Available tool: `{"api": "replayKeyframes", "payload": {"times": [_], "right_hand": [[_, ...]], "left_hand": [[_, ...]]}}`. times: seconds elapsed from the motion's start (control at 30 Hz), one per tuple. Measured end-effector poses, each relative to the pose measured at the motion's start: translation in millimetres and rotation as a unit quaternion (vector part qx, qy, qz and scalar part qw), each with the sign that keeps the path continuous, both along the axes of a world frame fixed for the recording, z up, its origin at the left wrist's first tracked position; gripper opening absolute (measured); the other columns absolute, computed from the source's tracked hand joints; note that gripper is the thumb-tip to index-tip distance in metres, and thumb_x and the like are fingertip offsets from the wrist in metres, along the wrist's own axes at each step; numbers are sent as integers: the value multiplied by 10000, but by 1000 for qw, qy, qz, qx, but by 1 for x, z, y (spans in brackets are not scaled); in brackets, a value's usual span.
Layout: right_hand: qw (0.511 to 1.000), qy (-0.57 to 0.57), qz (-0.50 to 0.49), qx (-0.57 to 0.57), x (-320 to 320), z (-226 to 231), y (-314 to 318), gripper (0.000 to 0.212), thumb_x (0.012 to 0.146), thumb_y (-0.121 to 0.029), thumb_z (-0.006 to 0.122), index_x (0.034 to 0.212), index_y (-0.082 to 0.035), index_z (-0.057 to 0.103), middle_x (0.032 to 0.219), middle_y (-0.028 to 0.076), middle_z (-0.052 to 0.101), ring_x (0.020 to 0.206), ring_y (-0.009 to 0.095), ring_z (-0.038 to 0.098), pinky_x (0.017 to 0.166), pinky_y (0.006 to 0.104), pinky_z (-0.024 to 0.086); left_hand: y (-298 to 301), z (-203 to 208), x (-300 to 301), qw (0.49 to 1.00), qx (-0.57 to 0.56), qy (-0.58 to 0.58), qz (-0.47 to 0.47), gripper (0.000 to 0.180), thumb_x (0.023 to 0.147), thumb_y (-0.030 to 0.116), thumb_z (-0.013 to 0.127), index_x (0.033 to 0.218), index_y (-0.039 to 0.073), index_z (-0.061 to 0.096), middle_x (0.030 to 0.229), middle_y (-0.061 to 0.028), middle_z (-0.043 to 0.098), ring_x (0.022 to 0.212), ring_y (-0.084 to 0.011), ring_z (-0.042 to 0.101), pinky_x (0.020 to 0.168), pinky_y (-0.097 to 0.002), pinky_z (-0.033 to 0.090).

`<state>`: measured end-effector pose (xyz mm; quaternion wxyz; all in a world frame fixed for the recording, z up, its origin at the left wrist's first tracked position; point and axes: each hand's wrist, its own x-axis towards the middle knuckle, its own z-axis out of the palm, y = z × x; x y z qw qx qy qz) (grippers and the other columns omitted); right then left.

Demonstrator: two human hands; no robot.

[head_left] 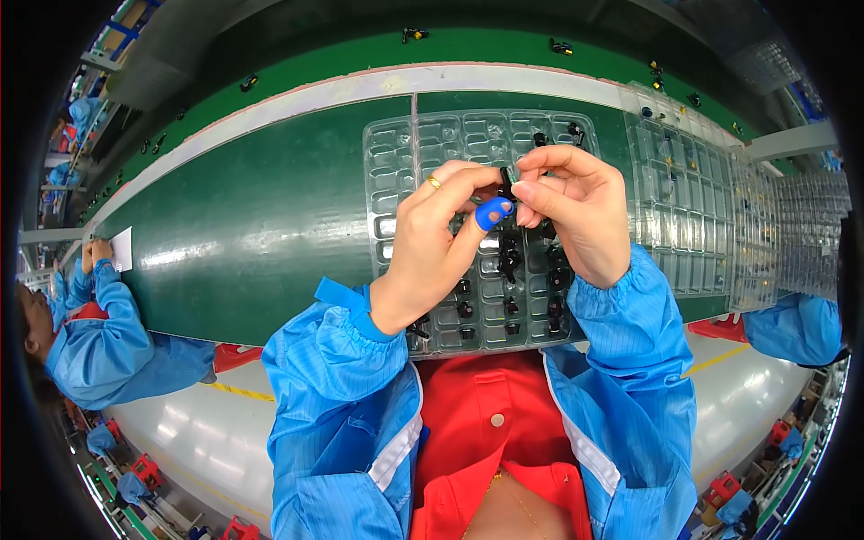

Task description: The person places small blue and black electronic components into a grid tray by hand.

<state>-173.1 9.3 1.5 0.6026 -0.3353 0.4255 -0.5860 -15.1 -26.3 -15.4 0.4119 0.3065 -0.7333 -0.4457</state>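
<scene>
Both my hands meet above a clear plastic compartment tray (389,148). Between my fingertips is a small black part (506,180), too small to name more exactly. My left hand (436,229) pinches it; a blue finger cot (492,213) covers the thumb and a ring sits on one finger. My right hand (576,202) closes its thumb and index finger at the part's right side, where a little greenish piece shows. Below my hands, small black parts (510,256) lie in several of the tray's compartments, mostly in the middle and right columns.
More clear trays (679,193) are stacked to the right on the green table (243,216). A green conveyor belt (477,49) behind a pale rail carries scattered small black and yellow parts. On the left, a co-worker in a blue smock (126,333) sits by a white sheet (121,249).
</scene>
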Motion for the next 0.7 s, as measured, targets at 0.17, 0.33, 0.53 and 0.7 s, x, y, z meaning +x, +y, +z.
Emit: {"api": "replayKeyframes", "payload": {"times": [0.17,0.33,0.53,0.7], "right_hand": [[1000,9,8,16,1,1,1,214,758,47,607,963,46,546,774,73,558,622,120,567,554,205,456],[1000,5,7,22,1,0,0,219,757,42,611,967,43,547,770,68,556,610,117,561,550,207,456],[998,-26,28,41,-1,-1,-1,216,773,4,612,982,35,565,766,55,564,586,97,546,519,197,444],[995,-59,50,68,-4,-6,-1,188,786,-22,606,966,24,577,758,49,572,553,84,528,486,180,421]], "left_hand": [[1,2,0,1000,-2,-8,1,215,760,-11,590,971,-29,549,907,-122,559,783,-213,593,648,-286,509],[-1,3,0,1000,-21,-21,-3,210,757,-16,588,963,-28,551,894,-126,563,767,-225,595,641,-293,504],[-1,4,1,994,-96,-59,2,214,747,5,602,956,-19,560,929,-148,577,785,-263,603,641,-314,492],[2,0,2,996,-74,-53,-16,277,713,48,647,978,10,576,916,-145,615,748,-272,617,623,-311,493]]}}
